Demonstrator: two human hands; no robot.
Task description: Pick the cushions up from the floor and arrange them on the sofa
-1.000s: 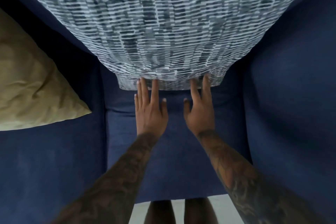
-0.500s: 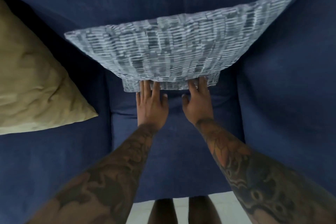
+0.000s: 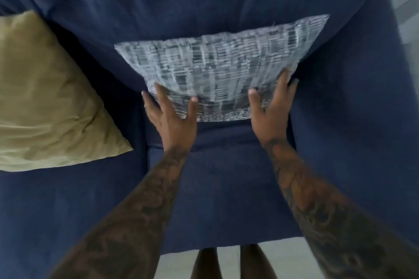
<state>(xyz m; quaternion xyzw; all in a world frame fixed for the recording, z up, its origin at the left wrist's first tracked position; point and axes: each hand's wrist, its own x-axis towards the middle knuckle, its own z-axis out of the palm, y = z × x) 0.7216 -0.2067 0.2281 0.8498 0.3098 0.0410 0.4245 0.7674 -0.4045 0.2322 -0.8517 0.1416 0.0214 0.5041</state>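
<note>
Grey-and-white patterned cushion (image 3: 217,70) stands propped against the backrest of the dark blue sofa (image 3: 340,120), its lower edge resting on the seat. Both hands press on its bottom corners: the left hand (image 3: 172,120) with fingers (image 3: 163,99) spread flat over the lower left corner, the right hand (image 3: 269,115) with fingers (image 3: 283,81) splayed along the lower right edge. Neither hand is closed around the fabric; the palms lie open against it. An olive cushion (image 3: 49,102) leans in the sofa's left corner, well apart.
</note>
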